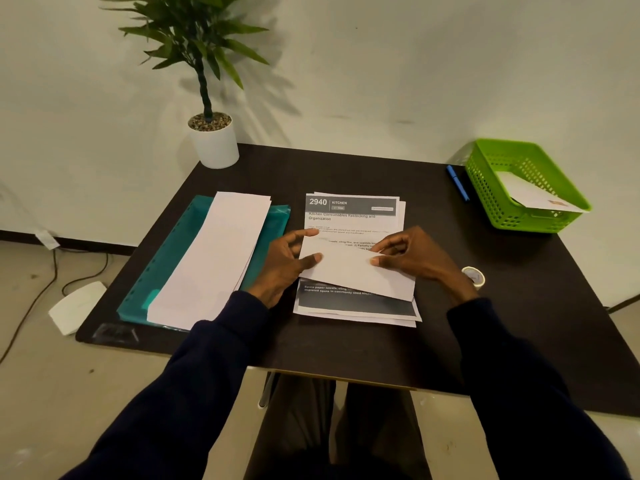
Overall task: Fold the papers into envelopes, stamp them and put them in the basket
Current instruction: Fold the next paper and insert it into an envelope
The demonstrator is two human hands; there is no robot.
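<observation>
A partly folded sheet (349, 271) is held at the centre of the frame, its blank back turned up and tilted slightly, directly above a stack of printed sheets (353, 216) headed "2940 Kitchen". The sheet's left edge is pinched between the thumb and fingers of the left hand (287, 265), and its upper right part is gripped by the curled fingers and thumb of the right hand (415, 258). Both arms are clad in dark sleeves.

A pile of long white papers (214, 258) is seen just left of the printed stack, laid on a teal plastic folder (166, 268). A small roll (473, 276), possibly tape, is placed near the right wrist; what it is cannot be told for certain.

At the upper right of the frame, a green basket (485, 188) is set on the table's far corner, with one white envelope (533, 195) leaned inside it. A blue pen (458, 183) is laid just beside the basket's left wall. A potted plant (211, 133) in a white pot is stood at the dark table's (346, 348) upper left corner, against a pale wall. A white object (76, 306) and cables are seen on the floor at the left.
</observation>
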